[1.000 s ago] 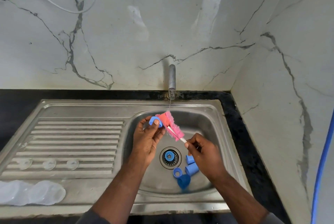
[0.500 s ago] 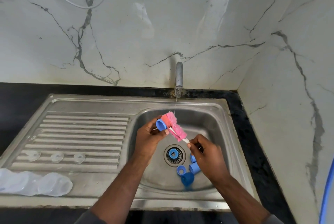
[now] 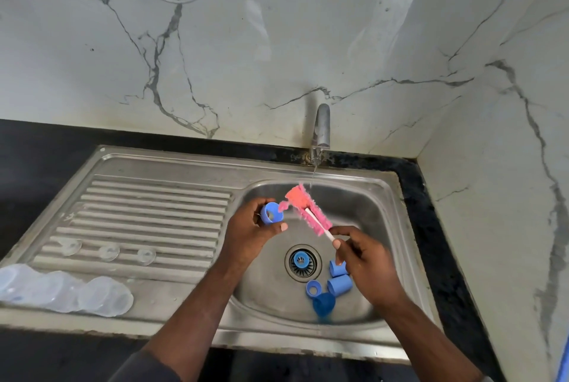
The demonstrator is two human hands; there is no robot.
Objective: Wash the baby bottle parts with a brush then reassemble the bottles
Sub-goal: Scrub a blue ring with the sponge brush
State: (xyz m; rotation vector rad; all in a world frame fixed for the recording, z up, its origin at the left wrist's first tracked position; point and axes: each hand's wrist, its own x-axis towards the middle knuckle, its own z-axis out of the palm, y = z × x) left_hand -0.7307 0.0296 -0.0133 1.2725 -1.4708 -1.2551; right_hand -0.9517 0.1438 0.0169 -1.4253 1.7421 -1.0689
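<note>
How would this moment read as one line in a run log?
left hand: holds ring | right hand: pinches brush handle | tap: trickling | blue parts: in sink

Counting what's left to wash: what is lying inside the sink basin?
In the basin: a blue ring on the drain, plus four blue parts clustered beside it. The right hand overlaps that cluster, so anything beneath it is hidden.

A brushed stainless-steel sink [image 3: 172,163], ribbed at the drainboard, is seen dully gleaming beneath a glossy white marble-look wall [image 3: 277,43] veined in grey. A fluffy pink bristle brush [image 3: 308,207] is carried on a smooth white plastic stem; a small blue plastic bottle ring [image 3: 271,213] is shown smooth and matt, the clear plastic bottles [image 3: 101,295] cloudy.
</note>
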